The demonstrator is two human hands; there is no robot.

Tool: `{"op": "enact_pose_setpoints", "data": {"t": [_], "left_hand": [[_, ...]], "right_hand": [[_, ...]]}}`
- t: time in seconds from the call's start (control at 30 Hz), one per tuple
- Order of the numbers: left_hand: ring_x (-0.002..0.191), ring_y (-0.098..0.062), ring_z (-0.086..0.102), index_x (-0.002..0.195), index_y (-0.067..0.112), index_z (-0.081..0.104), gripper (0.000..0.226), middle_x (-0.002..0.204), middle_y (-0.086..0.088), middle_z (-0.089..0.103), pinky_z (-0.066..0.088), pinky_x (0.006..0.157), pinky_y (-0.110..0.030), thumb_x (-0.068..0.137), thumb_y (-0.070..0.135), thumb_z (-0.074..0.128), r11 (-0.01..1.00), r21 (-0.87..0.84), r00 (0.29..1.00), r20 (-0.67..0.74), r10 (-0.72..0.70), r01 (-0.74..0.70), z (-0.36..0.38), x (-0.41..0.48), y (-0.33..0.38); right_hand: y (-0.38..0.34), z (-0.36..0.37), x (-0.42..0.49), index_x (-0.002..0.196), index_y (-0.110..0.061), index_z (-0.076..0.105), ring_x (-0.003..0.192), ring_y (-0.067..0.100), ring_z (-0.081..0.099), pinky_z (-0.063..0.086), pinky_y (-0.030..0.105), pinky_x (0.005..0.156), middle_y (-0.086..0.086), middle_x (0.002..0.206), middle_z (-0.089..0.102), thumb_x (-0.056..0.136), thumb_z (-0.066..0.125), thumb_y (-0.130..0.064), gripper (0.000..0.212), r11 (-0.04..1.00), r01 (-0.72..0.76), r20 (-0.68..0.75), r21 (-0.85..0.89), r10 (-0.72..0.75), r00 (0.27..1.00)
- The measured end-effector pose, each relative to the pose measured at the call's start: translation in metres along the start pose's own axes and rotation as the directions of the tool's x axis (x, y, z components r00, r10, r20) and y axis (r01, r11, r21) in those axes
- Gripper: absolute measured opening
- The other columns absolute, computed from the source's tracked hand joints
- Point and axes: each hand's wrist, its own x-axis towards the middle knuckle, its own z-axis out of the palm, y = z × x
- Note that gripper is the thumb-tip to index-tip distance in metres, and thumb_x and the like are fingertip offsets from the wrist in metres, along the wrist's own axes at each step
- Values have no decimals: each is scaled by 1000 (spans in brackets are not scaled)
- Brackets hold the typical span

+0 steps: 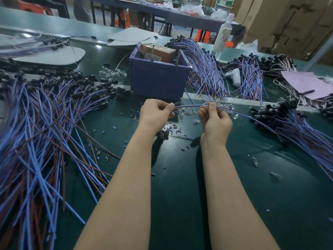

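Note:
A thin blue wire (pixel 189 106) stretches between my two hands above the dark green table (pixel 180 177). My left hand (pixel 155 112) pinches one end of it between thumb and fingers. My right hand (pixel 214 120) pinches the same wire farther along, and from there the wire trails off right toward a pile of blue and brown wires with black caps (pixel 292 123). Small clear bulbs (pixel 187 112) lie on the table just beyond and between my hands.
A purple plastic bin (pixel 158 78) holding a brown box and metal tools stands right behind my hands. A large heap of blue and brown wires (pixel 39 141) covers the left side. More wire bundles (pixel 207 69), a white bottle (pixel 223 33) and pink paper (pixel 310 83) lie farther back. Tiny cut insulation bits (pixel 173 129) dot the table.

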Motion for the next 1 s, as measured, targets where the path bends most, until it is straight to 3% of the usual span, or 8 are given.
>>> {"op": "enact_pose_setpoints", "data": {"t": [0.1, 0.23, 0.4, 0.57, 0.77, 0.83, 0.9, 1.0], "left_hand": [[64, -8, 55, 70, 18, 66, 25, 70, 2, 67, 51, 77, -29, 93, 22, 57, 996, -55, 995, -65, -77, 73, -4, 3, -5], [67, -7, 58, 76, 18, 65, 20, 84, -3, 70, 52, 79, -27, 92, 14, 54, 983, -141, 929, -334, -159, 117, -16, 6, -9], [124, -19, 47, 121, 18, 63, 30, 133, -8, 50, 33, 109, -28, 92, 20, 56, 991, 103, 994, -57, 96, -90, 3, -1, 5], [105, -15, 61, 114, 9, 64, 25, 110, -2, 68, 46, 98, -30, 98, 22, 49, 978, -76, 970, 132, 204, -195, 19, -10, 14], [67, -4, 57, 91, 14, 62, 14, 77, 2, 63, 49, 61, -13, 97, 12, 51, 926, -367, 995, 9, 95, -85, 20, -8, 14], [66, -11, 58, 83, 15, 61, 17, 75, -2, 62, 52, 65, -23, 96, 8, 51, 926, -371, 997, -56, 49, -67, 18, -6, 11], [69, -15, 58, 81, 15, 60, 19, 76, -5, 62, 51, 72, -31, 97, 8, 50, 923, -382, 990, -138, -8, -46, 14, -3, 8], [67, -5, 54, 95, 10, 61, 15, 77, 3, 59, 46, 69, -21, 99, 12, 47, 924, -381, 972, -228, -64, -28, 8, 2, 5]], "right_hand": [[-5, -2, 2, 74, -7, 54, 46, 2, 59, 51, 14, 52, -6, 49, 61, 96, 51, -7, 22, 998, -5, -54, 65, 8, 998], [-15, -9, 8, 74, -6, 53, 45, 4, 60, 53, 15, 52, -4, 46, 62, 96, 50, -4, 22, 973, -38, -98, 229, 62, 993], [-12, 6, -7, 76, 1, 59, 54, 13, 67, 57, 19, 56, 8, 58, 68, 93, 54, -1, 18, 898, -279, 93, 339, 263, 960], [-7, 13, -14, 77, -2, 61, 51, 8, 65, 54, 15, 52, 4, 59, 68, 94, 52, -6, 19, 845, -445, 220, 296, 393, 893], [1, 17, -21, 80, -10, 64, 44, 3, 48, 41, 12, 43, -3, 58, 62, 94, 55, -17, 18, 888, -456, 219, -48, 455, 863], [-1, 17, -24, 75, -10, 62, 41, 3, 45, 38, 12, 41, -6, 49, 57, 95, 55, -20, 23, 905, -305, 271, -296, 386, 882], [-4, 15, -27, 70, -12, 62, 40, 4, 43, 36, 14, 42, -9, 46, 53, 95, 55, -23, 28, 848, 62, 399, -526, 182, 899], [-9, 15, -29, 80, -15, 66, 62, 4, 55, 45, 18, 62, -8, 66, 63, 94, 56, -24, 19, 573, 564, 516, -595, -266, 815]]}}
